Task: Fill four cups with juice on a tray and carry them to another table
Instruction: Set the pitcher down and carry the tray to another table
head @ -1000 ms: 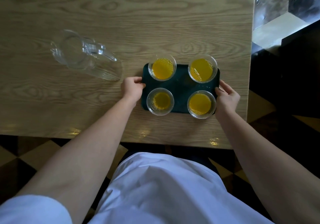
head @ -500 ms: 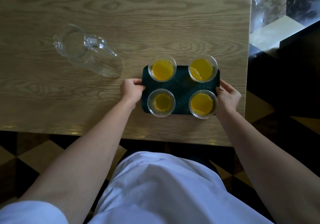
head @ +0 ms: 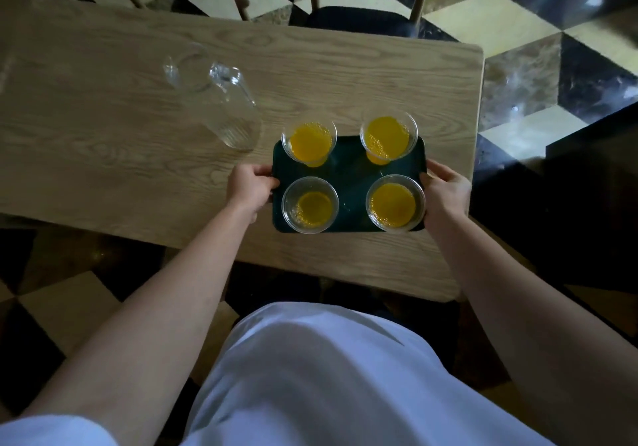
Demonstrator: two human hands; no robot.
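A dark green tray is over the right part of the wooden table. Several clear cups of orange juice stand on it: far left, far right, near left with less juice, near right. My left hand grips the tray's left edge, thumb on top. My right hand grips its right edge. Whether the tray touches the table I cannot tell.
An empty glass pitcher stands on the table left of the tray. Wooden chairs sit beyond the table's far edge. A dark surface lies to the right, over a checkered floor.
The view has pulled back and turned, showing the table's far edge and chairs. Both hands keep their hold on the tray's sides.
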